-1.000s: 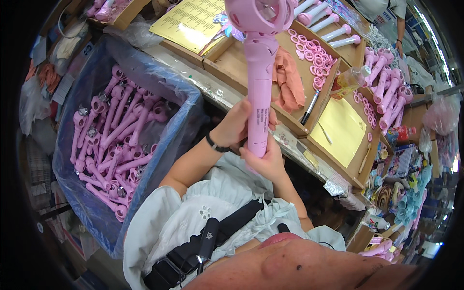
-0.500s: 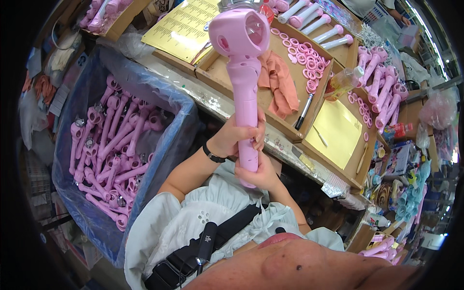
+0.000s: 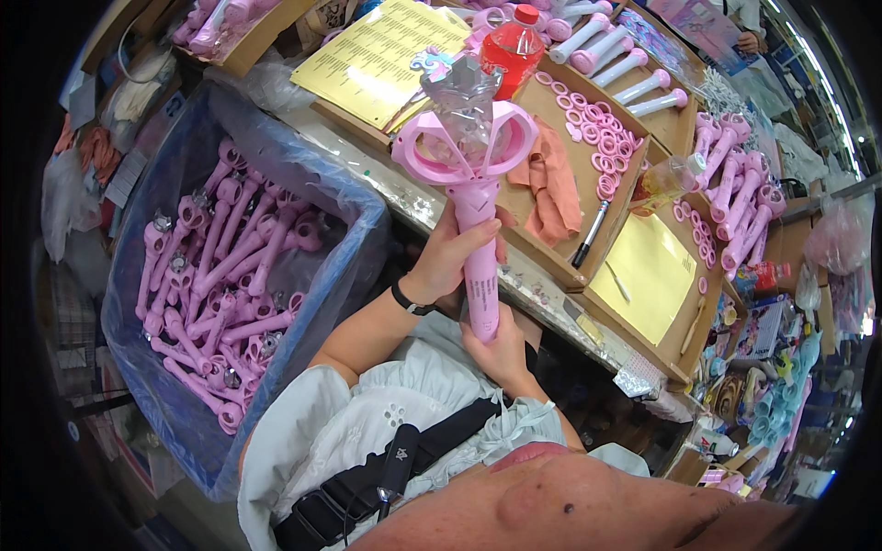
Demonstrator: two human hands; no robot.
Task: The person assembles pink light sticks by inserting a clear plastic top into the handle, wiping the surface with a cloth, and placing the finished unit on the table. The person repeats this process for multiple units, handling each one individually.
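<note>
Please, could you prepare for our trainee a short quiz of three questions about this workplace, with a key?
1. Which hand holds the pink wand closer to its ring-shaped head?
A) the left
B) the right
C) both equally

2. True or false: the orange cloth lies in the blue-lined bin.

3. Fill in: the bottle partly behind the wand's clear top holds ___ liquid.

Key:
1. A. The left hand is nearer the head; the right hand is at the handle's lower end.
2. False. It lies in the cardboard tray with the pink rings.
3. Red.
</note>
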